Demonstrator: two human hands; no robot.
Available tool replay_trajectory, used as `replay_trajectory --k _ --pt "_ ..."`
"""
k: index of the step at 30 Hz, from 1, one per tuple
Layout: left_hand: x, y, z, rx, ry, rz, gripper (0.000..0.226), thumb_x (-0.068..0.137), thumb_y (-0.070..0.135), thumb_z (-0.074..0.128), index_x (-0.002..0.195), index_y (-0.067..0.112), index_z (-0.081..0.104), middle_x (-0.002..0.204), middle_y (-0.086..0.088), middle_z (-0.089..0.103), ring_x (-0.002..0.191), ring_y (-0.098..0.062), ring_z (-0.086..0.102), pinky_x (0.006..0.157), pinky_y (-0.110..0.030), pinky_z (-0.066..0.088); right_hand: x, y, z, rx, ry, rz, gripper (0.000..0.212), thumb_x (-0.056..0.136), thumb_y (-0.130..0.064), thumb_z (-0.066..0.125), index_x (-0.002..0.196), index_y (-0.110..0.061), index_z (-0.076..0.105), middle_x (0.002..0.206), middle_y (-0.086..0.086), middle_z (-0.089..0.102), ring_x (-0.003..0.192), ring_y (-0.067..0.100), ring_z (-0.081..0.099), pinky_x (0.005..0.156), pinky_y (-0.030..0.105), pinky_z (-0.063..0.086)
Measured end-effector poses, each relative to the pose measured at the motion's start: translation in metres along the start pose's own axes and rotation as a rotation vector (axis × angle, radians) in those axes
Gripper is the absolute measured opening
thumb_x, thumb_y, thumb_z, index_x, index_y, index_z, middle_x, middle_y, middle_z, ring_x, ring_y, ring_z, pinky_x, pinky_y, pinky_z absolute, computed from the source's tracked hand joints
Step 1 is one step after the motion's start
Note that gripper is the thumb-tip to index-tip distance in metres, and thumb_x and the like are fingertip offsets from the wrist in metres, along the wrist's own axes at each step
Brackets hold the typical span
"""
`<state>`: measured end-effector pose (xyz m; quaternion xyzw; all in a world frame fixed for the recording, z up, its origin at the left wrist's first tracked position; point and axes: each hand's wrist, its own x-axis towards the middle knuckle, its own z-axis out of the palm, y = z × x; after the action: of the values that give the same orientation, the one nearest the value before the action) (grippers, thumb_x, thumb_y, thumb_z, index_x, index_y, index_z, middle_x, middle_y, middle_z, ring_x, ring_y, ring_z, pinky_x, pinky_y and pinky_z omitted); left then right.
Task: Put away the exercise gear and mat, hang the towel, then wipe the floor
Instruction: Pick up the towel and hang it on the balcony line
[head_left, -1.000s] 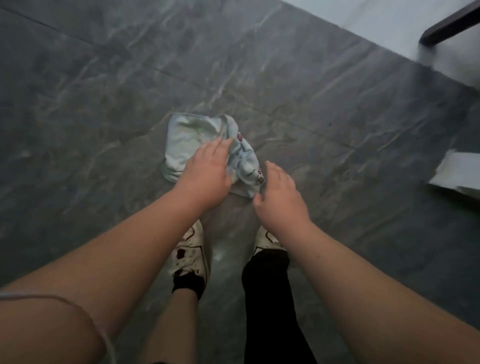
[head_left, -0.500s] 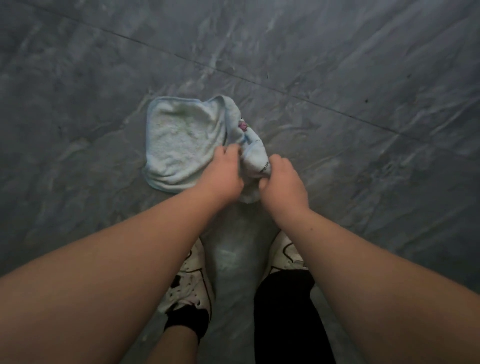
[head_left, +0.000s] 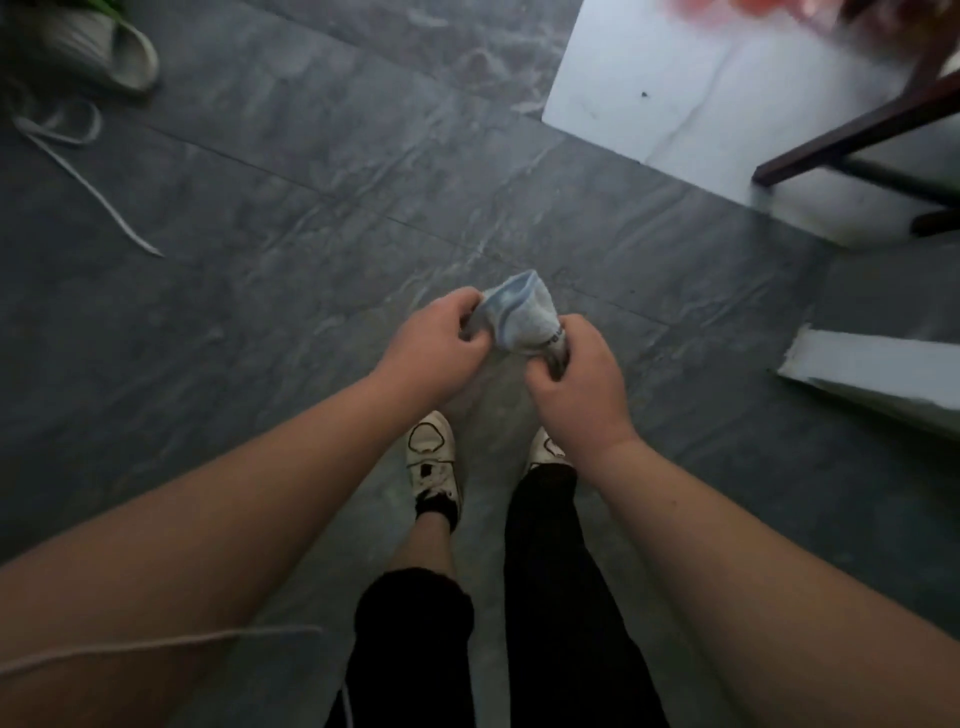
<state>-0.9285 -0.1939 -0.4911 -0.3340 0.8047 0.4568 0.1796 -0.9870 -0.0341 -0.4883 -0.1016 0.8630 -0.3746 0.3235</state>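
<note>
Where dark grey tiled floor (head_left: 260, 270) spreads, white slab (head_left: 691, 88), chair leg (head_left: 852, 130)

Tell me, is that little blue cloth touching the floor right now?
Apart. The head view shows the cloth bunched up between the left hand and right hand, both gripping it, held above the grey floor in front of the shoes.

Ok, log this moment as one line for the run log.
step: floor wipe | cloth: bunched, off the floor | left hand: grips cloth | right hand: grips cloth
</note>
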Motion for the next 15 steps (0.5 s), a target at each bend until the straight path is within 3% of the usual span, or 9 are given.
replay_trajectory --k 3,6,10,13,15 --pt "-0.064 0.070 -0.078 -0.037 0.042 0.052 0.001 0.087 0.020 0.060 0.088 0.020 0.061 0.069 0.004 0.059 0.066 -0.019 0.055 0.063 -0.034 0.041 -0.048 -0.098 -0.059 0.007 0.015 -0.087 0.010 0.076 -0.026 0.056 0.083 -0.022 0.049 0.078 -0.004 0.052 0.070 0.016 0.048 0.064 0.031 0.039" --pt "-0.123 0.134 -0.149 -0.090 0.106 0.130 0.007 0.088 0.016 0.061 0.093 0.012 0.063 0.076 -0.005 0.064 0.068 -0.023 0.059 0.065 -0.035 0.046 -0.093 -0.192 -0.113 0.010 0.059 -0.196 0.019 0.076 -0.030 0.054 0.092 -0.022 0.056 0.085 0.002 0.059 0.076 0.020 0.056 0.068 0.031 0.043" --pt "-0.193 0.211 -0.235 -0.104 0.207 0.278 0.007 0.088 0.012 0.061 0.093 0.006 0.062 0.081 -0.014 0.064 0.074 -0.031 0.061 0.067 -0.039 0.049 -0.152 -0.301 -0.167 0.087 0.149 -0.350 0.015 0.079 -0.011 0.061 0.088 -0.019 0.052 0.071 -0.004 0.051 0.062 0.008 0.047 0.057 0.026 0.039" --pt "-0.237 0.254 -0.295 -0.088 0.264 0.409 0.013 0.091 0.021 0.063 0.096 0.009 0.064 0.083 -0.010 0.067 0.074 -0.026 0.063 0.067 -0.035 0.049 -0.188 -0.364 -0.198 0.126 0.235 -0.472 0.017 0.078 -0.007 0.061 0.089 -0.017 0.051 0.069 -0.002 0.048 0.060 0.006 0.043 0.059 0.030 0.040" --pt "-0.263 0.274 -0.331 -0.085 0.314 0.498 0.016 0.091 0.030 0.063 0.093 0.014 0.065 0.078 0.001 0.065 0.069 -0.017 0.061 0.065 -0.028 0.048 -0.206 -0.395 -0.215 0.198 0.283 -0.543 0.024 0.076 -0.007 0.058 0.100 -0.012 0.054 0.079 0.008 0.055 0.067 0.006 0.047 0.064 0.026 0.043"
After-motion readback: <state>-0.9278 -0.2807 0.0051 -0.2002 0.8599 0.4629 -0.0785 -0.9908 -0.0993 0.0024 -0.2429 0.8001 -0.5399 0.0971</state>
